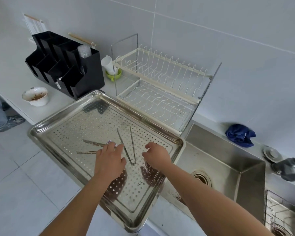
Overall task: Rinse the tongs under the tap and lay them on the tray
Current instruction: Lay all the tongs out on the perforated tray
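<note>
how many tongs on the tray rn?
2. The centre tongs lie on the tray between the left hand and right hand, open in a V; the left tongs lie further left, hinge end hidden under that left hand. None elsewhere visible.

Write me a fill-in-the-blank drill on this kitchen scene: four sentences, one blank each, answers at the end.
1. The tongs lie on the perforated tray between the left hand and the right hand, gripped by ____.
2. The crumpled cloth behind the sink is ____.
3. The soiled white bowl stands to the ____ of the tray.
4. The dish rack behind the tray holds ____ dishes.

Missing words: neither; blue; left; no.
</note>
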